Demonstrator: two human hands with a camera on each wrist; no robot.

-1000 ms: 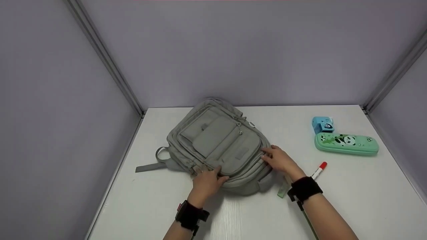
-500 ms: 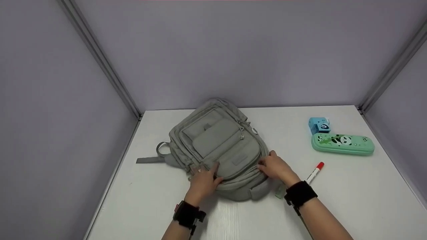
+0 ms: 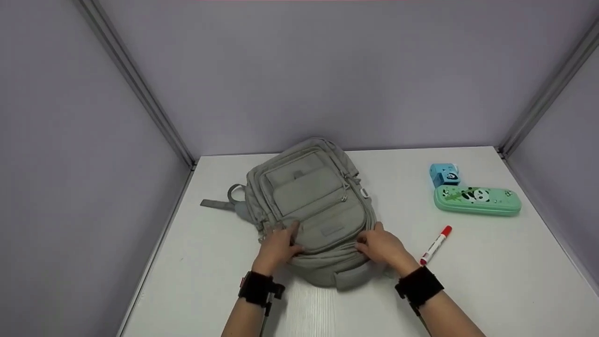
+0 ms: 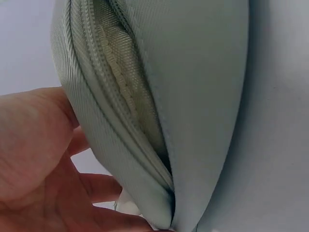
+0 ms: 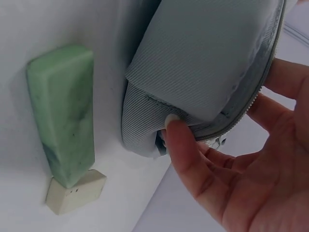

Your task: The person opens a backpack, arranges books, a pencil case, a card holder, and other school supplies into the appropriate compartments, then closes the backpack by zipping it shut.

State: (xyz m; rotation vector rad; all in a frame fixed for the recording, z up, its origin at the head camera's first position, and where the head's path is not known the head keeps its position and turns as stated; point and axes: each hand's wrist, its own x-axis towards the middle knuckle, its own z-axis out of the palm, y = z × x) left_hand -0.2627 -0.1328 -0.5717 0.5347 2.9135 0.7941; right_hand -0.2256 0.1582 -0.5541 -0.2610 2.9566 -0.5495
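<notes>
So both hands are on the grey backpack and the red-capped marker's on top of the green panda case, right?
Not quite: the head view shows the red-capped marker on the white table, apart from the green panda case. The left hand and right hand are indeed on the grey backpack.

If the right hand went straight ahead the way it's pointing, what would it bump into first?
The gray backpack: the right hand is pinching its edge, fingers aimed across its front. How far the cloth would give is hard to tell.
</notes>
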